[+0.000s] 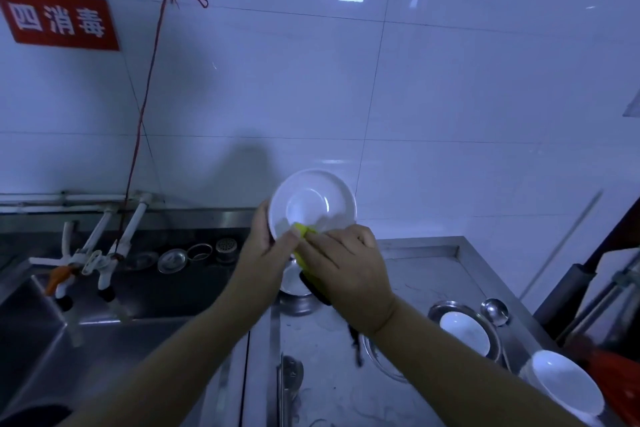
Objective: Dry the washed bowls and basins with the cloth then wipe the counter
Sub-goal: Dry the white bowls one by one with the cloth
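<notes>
**White dish held up and wiped with a yellow cloth**

Head view: the left hand grasps the round white ceramic dish by its left rim, thumb curled over the front edge, and holds it tilted up above the stainless-steel tabletop, its hollow facing the camera. The right hand lies just below and to the right of the dish, its fingers curled round a yellow cloth and pressing it against the dish's lower inside edge. A dark part of the cloth hangs under the right palm. The two hands touch or nearly touch at the dish's bottom rim.

Below the hands a shiny metal basin stands on the tabletop, partly hidden. To the right, near the edge, a small white bowl sits inside a shallow metal plate, with a metal ladle just beside it. A larger white bowl stands nearer the camera at the lower right. On the left lies a steel sink with white taps over it, and a red sign hangs on the white tiled wall.
</notes>
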